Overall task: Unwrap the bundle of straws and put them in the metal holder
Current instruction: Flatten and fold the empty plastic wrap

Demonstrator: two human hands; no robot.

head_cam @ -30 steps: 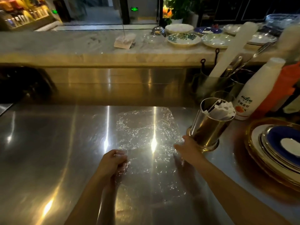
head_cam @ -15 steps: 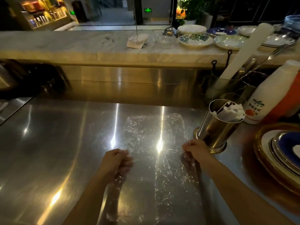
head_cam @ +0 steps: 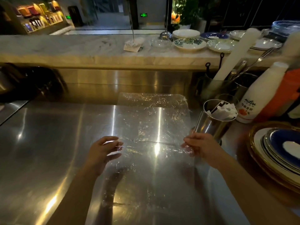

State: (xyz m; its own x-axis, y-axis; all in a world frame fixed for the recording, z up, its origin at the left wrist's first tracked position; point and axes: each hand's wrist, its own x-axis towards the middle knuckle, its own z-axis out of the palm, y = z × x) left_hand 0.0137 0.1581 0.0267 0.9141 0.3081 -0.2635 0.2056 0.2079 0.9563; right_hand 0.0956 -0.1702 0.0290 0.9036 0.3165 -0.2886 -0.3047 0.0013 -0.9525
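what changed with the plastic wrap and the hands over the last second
Both hands, left hand and right hand, gripped the side edges of the clear plastic wrap and lifted it off the steel counter, stretching it taut. The metal holder with its wrapped straws stayed in place.

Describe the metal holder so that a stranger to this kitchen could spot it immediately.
Start at the steel counter and go to its right side, just beyond the right hand. The metal holder is the shiny leaning cylinder there. Unlike the white bottle and the stacked plates nearby, it holds paper-wrapped straws.
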